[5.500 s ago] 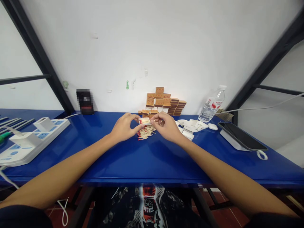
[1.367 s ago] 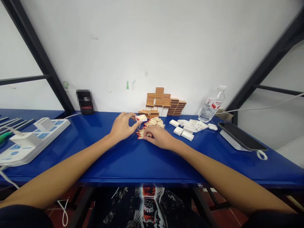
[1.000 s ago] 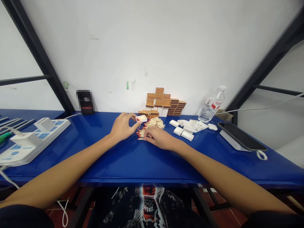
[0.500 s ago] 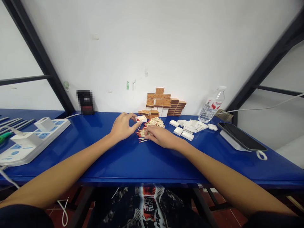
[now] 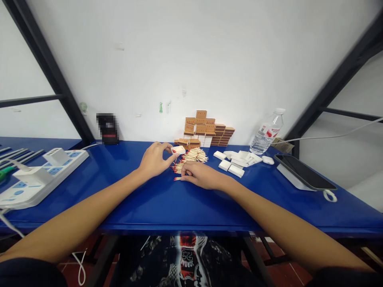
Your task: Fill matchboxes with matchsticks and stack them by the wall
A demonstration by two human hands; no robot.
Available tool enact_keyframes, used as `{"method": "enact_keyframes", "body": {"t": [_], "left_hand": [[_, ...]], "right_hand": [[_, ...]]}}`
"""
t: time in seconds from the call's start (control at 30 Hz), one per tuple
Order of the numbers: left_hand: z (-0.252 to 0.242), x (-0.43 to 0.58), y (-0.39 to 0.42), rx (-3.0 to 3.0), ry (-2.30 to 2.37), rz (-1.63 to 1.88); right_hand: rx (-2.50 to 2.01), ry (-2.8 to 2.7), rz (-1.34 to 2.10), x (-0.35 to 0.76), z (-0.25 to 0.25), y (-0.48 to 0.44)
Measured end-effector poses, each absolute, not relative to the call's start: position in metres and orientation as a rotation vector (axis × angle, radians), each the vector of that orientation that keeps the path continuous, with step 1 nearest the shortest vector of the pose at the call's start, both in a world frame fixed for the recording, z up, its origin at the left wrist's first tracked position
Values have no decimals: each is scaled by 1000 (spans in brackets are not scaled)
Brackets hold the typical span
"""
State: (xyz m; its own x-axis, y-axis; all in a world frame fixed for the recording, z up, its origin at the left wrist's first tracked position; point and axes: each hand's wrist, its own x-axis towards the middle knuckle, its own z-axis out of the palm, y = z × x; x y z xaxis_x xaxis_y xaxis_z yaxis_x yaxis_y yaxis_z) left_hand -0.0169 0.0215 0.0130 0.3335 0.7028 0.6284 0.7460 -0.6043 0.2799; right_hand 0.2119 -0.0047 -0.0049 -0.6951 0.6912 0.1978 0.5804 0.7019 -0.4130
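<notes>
Between thumb and fingers, my left hand holds a small white matchbox tray with some red-tipped matches inside. It is tilted a little, just above the left edge of a loose heap of matches. My right hand is at the near side of that heap, its fingers curled and pinched together. A few matches stick out to the left from under its fingertips, red heads outward. Behind the heap, brown matchboxes are stacked against the wall.
Several white matchbox trays lie right of the heap. Farther right are a water bottle, a white earbud case and a phone on a white box. A power strip with chargers sits at the left.
My right hand has shifted slightly toward me, drawing a few matches away from the heap's near edge. The left hand and the tray stay in about the same place.
</notes>
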Motion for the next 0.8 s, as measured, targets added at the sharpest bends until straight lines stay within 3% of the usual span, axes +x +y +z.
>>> {"method": "enact_keyframes", "body": {"t": [0.8], "left_hand": [[14, -17, 20, -2540, -1354, -1115]], "right_hand": [[-940, -2612, 489, 216, 2, -7]]}}
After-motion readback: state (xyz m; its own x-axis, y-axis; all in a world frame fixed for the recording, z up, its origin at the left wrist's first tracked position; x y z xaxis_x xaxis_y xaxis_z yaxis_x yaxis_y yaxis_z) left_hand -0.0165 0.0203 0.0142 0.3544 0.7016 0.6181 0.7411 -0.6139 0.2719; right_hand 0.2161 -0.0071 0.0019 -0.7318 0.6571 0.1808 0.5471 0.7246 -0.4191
